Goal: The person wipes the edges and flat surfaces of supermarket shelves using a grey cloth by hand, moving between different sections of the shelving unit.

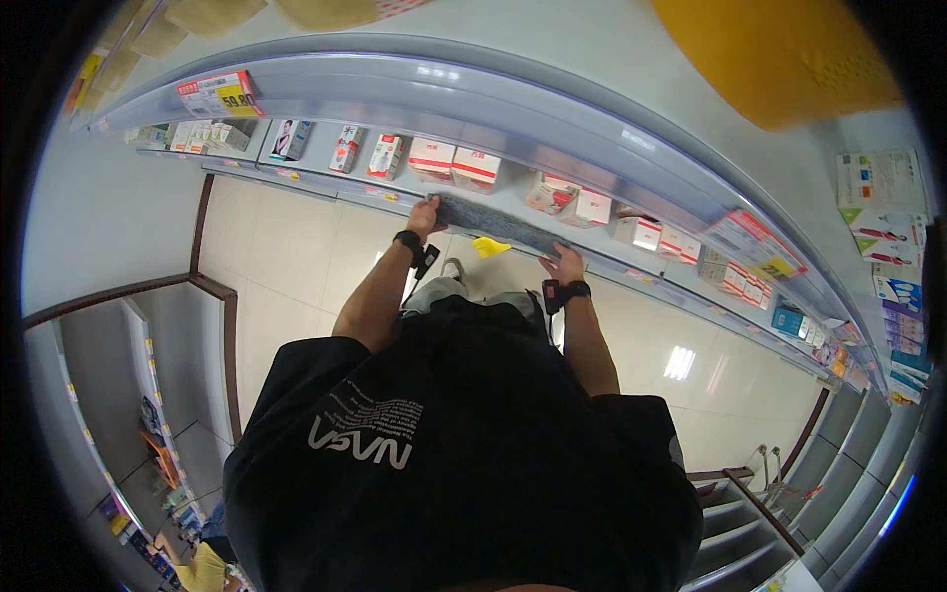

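Note:
A long, dark grey strip (pixel 497 220), perhaps a folded cloth, spans between my two hands at the front of the lower shelf (pixel 510 181). My left hand (pixel 425 216) grips its left end, thumb and fingers around it. Its right end is in my right hand (pixel 565 263). Just below the strip, between my hands, shows a bright yellow piece (pixel 490 247); whether it hangs from the strip is not clear. White and red cartons (pixel 453 164) stand on the shelf behind the strip, with more small cartons (pixel 568 200) close to my right hand.
An upper shelf edge (pixel 473 89) with price tags (pixel 222 95) curves above the lower shelf. A large yellow object (pixel 777 59) is at upper right. Tiled floor (pixel 288 229) lies below. Grey shelving (pixel 177 370) stands at left, and a person in yellow (pixel 201 568) is at lower left.

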### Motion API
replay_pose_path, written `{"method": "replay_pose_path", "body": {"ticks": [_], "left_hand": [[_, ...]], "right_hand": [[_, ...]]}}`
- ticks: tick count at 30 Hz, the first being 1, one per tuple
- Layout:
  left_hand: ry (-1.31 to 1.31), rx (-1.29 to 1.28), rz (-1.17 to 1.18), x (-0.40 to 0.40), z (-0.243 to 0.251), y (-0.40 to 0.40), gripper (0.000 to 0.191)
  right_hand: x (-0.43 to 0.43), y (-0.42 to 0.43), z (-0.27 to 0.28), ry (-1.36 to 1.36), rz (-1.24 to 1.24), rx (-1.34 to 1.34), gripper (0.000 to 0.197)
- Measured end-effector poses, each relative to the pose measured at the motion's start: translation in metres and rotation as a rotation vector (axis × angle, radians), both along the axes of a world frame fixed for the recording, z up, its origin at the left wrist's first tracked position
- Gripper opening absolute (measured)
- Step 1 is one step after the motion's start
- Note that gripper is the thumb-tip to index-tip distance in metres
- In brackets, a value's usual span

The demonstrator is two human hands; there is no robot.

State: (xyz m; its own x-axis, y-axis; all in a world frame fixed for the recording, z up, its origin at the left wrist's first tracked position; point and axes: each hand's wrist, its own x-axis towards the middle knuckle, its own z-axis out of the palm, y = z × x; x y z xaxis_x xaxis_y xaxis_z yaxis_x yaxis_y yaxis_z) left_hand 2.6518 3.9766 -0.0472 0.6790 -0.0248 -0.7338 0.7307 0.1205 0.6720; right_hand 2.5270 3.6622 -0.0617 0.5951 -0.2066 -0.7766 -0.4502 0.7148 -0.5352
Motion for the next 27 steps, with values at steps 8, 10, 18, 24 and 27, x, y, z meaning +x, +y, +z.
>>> {"method": "replay_pose_path", "body": {"ticks": [8,10,18,24,27], "left_hand": [[-0.029,0.129,0.051,0.03,-0.005,0.078,0.037],[-0.034,0.171,0.123,0.025,-0.002,0.06,0.037],[0.021,0.098,-0.032,-0.017,0.005,-0.04,0.047],[-0.152,0.259,-0.769,-0.042,0.0,-0.149,0.049],[-0.16,0.251,-0.823,-0.061,0.016,-0.19,0.051]], "right_hand": [[0.033,0.074,0.007,0.015,0.18,-0.047,0.043],[0.023,0.061,-0.01,-0.01,0.153,-0.033,0.044],[-0.036,-0.052,-0.042,-0.043,0.015,-0.089,0.027],[-0.067,-0.149,0.007,0.174,-0.227,-0.258,0.024],[-0.085,-0.186,0.007,0.254,-0.32,-0.393,0.023]]}}
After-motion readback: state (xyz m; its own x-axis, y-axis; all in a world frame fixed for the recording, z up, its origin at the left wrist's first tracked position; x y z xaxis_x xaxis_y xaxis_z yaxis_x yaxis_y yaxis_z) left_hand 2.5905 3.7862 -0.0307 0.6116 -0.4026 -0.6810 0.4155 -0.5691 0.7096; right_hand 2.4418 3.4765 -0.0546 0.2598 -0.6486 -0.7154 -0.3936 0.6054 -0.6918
